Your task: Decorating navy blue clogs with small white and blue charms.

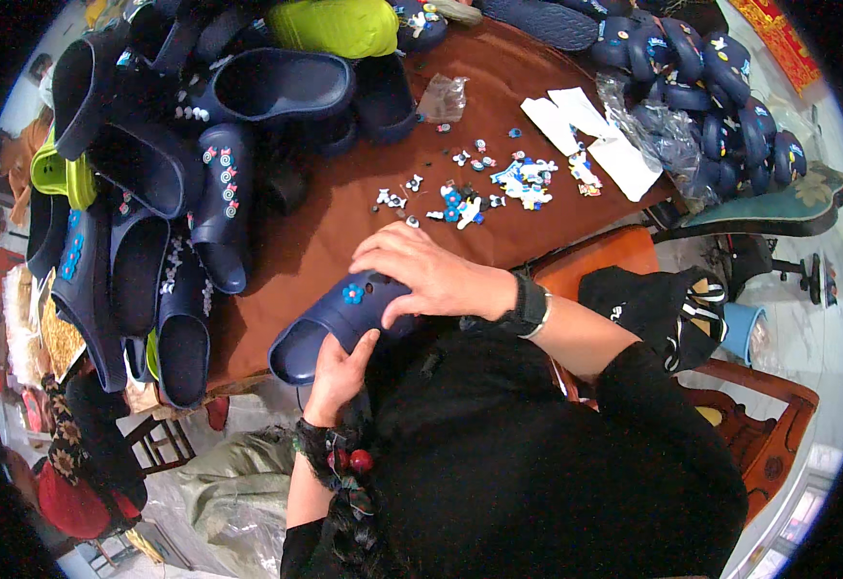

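Note:
A navy clog (330,326) is held at the table's near edge, its heel opening toward the lower left. My left hand (338,378) grips its side from below, thumb along the upper. My right hand (423,273) is closed over the toe end, fingers bent across the top and thumb on the near side. A blue flower charm (352,293) sits on the upper beside a dark hole. A small white-and-dark charm (412,221) shows just beyond my right knuckles; whether it touches the hand, I cannot tell. The toe is partly hidden.
Loose charms (528,183) lie scattered across the brown tabletop (344,212), near white paper sheets (624,169). Navy clogs (224,207) are piled at left, some with charms; more clogs (730,106) stand at far right. A lime-green clog (333,27) lies at the back.

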